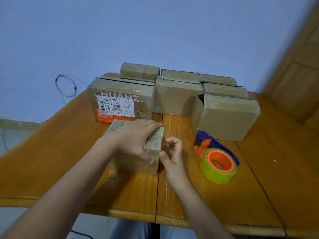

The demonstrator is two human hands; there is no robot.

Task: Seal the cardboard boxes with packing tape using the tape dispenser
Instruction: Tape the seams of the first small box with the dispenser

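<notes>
A small cardboard box (pixel 134 163) lies on the wooden table (pixel 207 195) in front of me, with rippled tape across its top and right end. My left hand (pixel 136 137) lies flat over the box top, thumb down the near side. My right hand (pixel 172 152) hovers at the box's right end with fingers loosely curled, and I cannot tell whether they hold a tape end. The tape dispenser (pixel 215 157), orange and blue with a yellow-green roll, lies on the table to the right, apart from both hands.
Several more cardboard boxes stand in a row behind: a large labelled box (pixel 120 100) at left, a plain box (pixel 227 118) at right, others stacked further back. A coiled wire (pixel 65 85) hangs on the blue wall. A wooden panel (pixel 296 80) rises at right.
</notes>
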